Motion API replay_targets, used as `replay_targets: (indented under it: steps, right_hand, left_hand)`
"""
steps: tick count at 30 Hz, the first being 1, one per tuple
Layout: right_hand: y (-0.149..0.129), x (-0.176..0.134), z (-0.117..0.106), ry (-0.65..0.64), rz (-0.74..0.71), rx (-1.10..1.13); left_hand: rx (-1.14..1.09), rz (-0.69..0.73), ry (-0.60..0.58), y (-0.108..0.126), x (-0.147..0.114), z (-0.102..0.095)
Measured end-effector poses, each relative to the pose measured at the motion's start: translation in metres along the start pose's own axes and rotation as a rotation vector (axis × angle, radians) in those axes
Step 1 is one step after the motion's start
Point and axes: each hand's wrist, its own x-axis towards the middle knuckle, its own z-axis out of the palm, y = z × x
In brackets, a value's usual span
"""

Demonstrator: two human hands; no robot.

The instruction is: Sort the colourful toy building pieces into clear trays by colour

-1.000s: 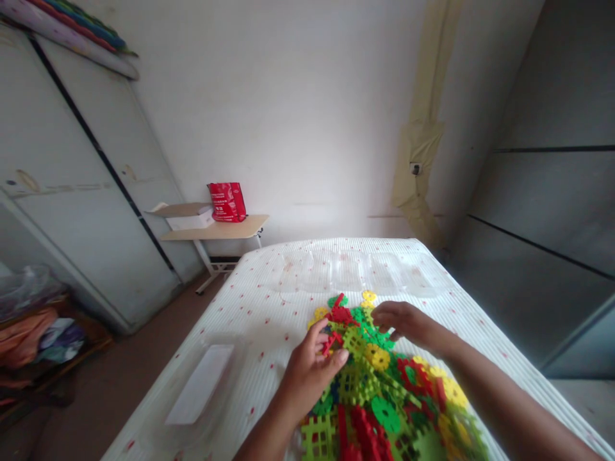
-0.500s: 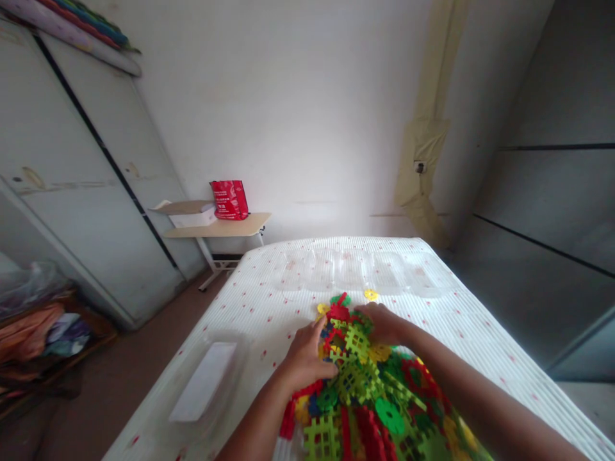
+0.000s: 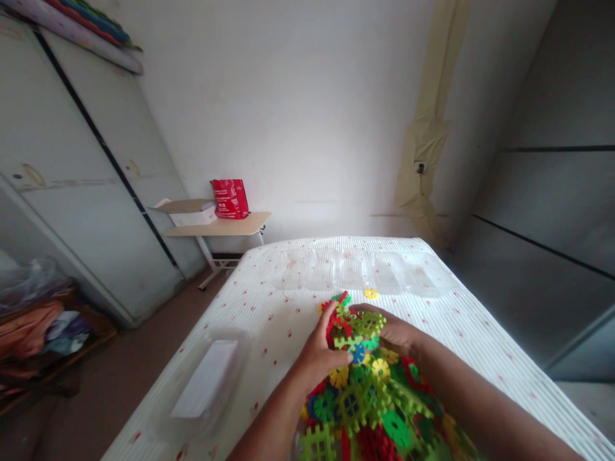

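A heap of interlocking plastic building pieces, square lattice ones and notched discs in green, red, yellow and blue, fills the near middle of the bed. My left hand cups the far part of the heap from the left, its thumb lying across the front pieces. From the right, my right hand curves round the same clump, its fingers mostly hidden behind green pieces. Between both palms the gathered pieces are squeezed together. Beyond my hands lies a single yellow notched disc.
A row of clear plastic trays stands across the far part of the white spotted cover. At the left, a clear container has a white strip in it. A side table carries a red bag and a white box.
My hands have closed around the far pieces and drawn a clump together. Blue and yellow discs now show in front of it. The trays and container stay put.
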Motion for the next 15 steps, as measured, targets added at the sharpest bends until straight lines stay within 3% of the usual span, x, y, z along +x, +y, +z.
replay_targets:
  steps: [9,12,15]
  right_hand:
    - [-0.036,-0.027,0.011,0.005,0.016,-0.18]
    - [-0.05,-0.041,0.012,0.052,0.01,-0.268]
    - [-0.06,-0.052,0.012,0.119,0.02,-0.33]
  left_hand:
    - [-0.333,-0.017,-0.082,0.021,-0.004,0.013]
    - [-0.276,-0.022,-0.046,0.025,-0.007,0.015]
    - [-0.083,-0.054,-0.042,0.022,-0.008,0.014]
